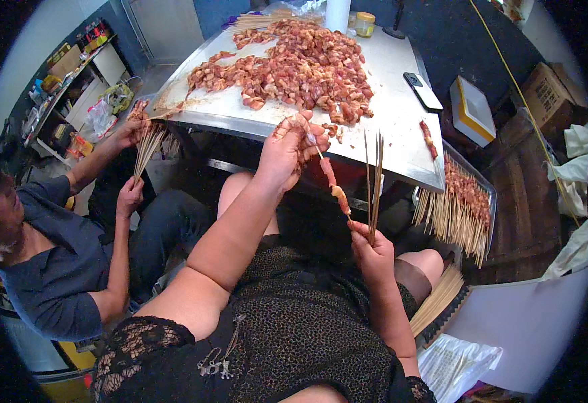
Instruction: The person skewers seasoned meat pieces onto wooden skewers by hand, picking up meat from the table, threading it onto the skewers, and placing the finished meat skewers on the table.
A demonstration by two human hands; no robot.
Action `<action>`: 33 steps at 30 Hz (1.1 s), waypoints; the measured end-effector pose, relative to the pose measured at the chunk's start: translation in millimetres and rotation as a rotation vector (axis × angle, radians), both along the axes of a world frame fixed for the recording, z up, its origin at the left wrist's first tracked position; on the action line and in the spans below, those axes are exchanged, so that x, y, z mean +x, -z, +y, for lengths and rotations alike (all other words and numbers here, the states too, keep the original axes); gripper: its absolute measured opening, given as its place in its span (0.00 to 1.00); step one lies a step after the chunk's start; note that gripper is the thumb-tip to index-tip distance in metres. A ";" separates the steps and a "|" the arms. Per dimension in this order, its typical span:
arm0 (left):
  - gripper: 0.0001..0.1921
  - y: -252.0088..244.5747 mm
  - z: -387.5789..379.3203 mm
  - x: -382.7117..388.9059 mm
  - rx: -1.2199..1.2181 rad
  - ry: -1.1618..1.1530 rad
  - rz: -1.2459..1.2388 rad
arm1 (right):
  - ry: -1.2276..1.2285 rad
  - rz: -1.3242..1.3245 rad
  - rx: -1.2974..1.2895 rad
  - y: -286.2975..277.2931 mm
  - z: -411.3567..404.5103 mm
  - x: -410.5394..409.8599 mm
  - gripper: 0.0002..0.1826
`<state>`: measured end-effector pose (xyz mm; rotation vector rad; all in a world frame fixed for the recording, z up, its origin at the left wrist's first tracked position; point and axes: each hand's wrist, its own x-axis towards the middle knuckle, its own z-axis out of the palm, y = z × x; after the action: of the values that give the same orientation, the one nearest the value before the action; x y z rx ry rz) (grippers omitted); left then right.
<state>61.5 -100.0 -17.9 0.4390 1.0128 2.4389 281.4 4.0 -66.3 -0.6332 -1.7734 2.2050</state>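
Observation:
My right hand (374, 249) grips a bundle of thin bamboo skewers (376, 186) and the lower end of one slanted skewer that carries pieces of raw meat (330, 174). At that skewer's upper end, by the table's front edge, the fingers of my left hand (294, 143) are closed around a piece of meat at the tip. Part of that piece is hidden by the fingers. A large heap of cut raw meat (304, 65) lies on the metal-edged table (389, 101) beyond my hands.
One loaded skewer (428, 140) lies at the table's right edge, near a phone (423, 92). Below it, a metal tray (493, 201) holds many loaded skewers. Bare skewers (440, 297) lie by my right knee. On the left, another person (57, 272) holds a skewer bundle (148, 151).

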 end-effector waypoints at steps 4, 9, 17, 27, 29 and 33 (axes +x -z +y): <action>0.15 -6.8 -3.4 2.9 -0.062 0.048 -0.031 | 0.014 0.005 0.019 2.7 -1.5 -0.8 0.12; 0.15 -11.3 -5.4 8.5 -0.090 0.089 -0.040 | 0.007 0.003 0.005 4.5 -1.0 1.5 0.12; 0.15 -13.9 -4.8 12.7 -0.108 0.094 -0.003 | 0.040 0.035 0.082 9.3 -4.7 0.1 0.12; 0.13 -16.9 11.9 20.6 -0.129 0.256 0.041 | 0.066 0.027 0.300 16.8 5.0 7.8 0.13; 0.14 -12.9 11.3 18.8 -0.193 0.198 0.000 | 0.009 -0.031 0.340 6.1 4.9 8.7 0.13; 0.16 1.0 -3.6 0.4 -0.092 0.279 0.037 | -0.037 0.020 0.357 4.0 5.2 4.2 0.14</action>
<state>61.8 -103.5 -18.8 0.5556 1.0016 2.1358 285.6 9.2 -70.3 -0.4973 -2.1098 1.8371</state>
